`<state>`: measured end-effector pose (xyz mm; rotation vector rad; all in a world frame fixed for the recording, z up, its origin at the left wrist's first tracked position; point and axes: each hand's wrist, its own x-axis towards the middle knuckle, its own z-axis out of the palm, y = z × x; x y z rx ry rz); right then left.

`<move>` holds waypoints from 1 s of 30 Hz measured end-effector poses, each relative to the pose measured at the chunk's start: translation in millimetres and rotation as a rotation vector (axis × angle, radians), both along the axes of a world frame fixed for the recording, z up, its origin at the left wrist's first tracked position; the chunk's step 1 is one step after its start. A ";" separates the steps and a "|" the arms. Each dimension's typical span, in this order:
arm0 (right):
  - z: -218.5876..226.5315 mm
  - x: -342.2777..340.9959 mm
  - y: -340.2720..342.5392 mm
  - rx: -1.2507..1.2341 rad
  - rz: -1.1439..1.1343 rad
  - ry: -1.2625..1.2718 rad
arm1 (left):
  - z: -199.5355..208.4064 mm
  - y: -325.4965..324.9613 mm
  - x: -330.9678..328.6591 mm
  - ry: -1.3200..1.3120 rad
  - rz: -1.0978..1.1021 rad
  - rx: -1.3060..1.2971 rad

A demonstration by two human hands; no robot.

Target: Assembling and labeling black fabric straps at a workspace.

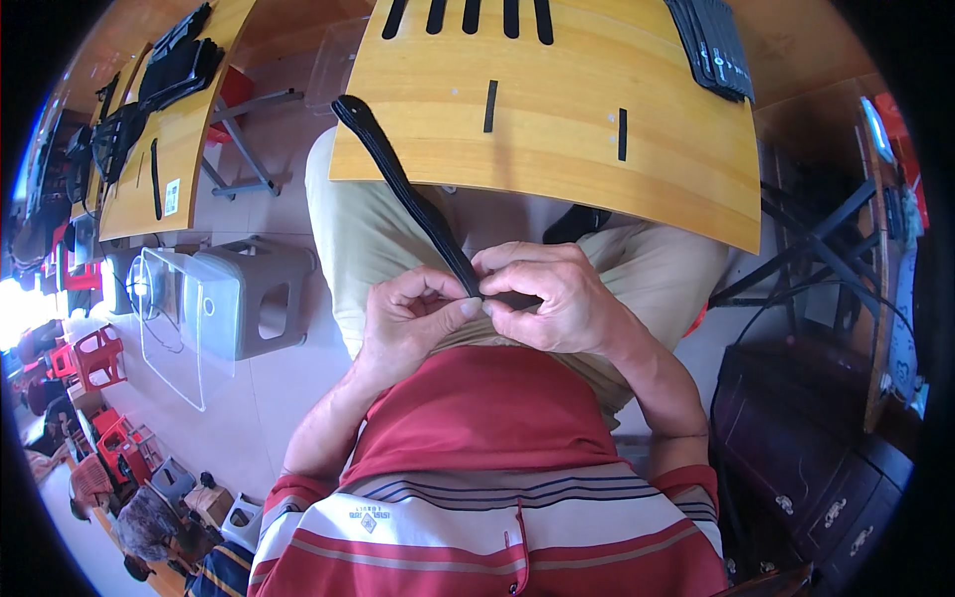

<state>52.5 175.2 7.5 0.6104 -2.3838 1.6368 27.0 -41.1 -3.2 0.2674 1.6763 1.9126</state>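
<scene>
A long black strap (408, 189) with a rounded far end slants from above the table's front edge down to my lap. My left hand (416, 316) pinches its near end between thumb and forefinger. Right beside it, my right hand (557, 297) is closed with its fingertips at the same end. A dark bit shows between the right fingers, and I cannot tell whether it is part of the strap. Two short black strips (490, 106) lie apart on the wooden table (557, 169) in front of me.
Several black straps (473, 15) lie in a row at the table's far side. A stack of black flat pieces (711, 50) sits at its right corner. A grey stool (254, 298) and a clear bin (189, 328) stand left. Dark drawers (796, 468) are at right. Another person (164, 527) sits lower left.
</scene>
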 end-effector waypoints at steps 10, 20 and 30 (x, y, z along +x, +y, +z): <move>-3.5 3.9 -8.0 0.113 -0.055 0.110 | -1.0 0.2 3.6 0.133 0.007 -0.107; -6.7 9.9 2.7 -0.059 -0.004 0.009 | 4.2 4.4 9.7 0.012 0.045 -0.014; -10.3 13.5 4.9 -0.031 0.002 -0.032 | 1.7 7.1 11.9 0.038 0.017 -0.002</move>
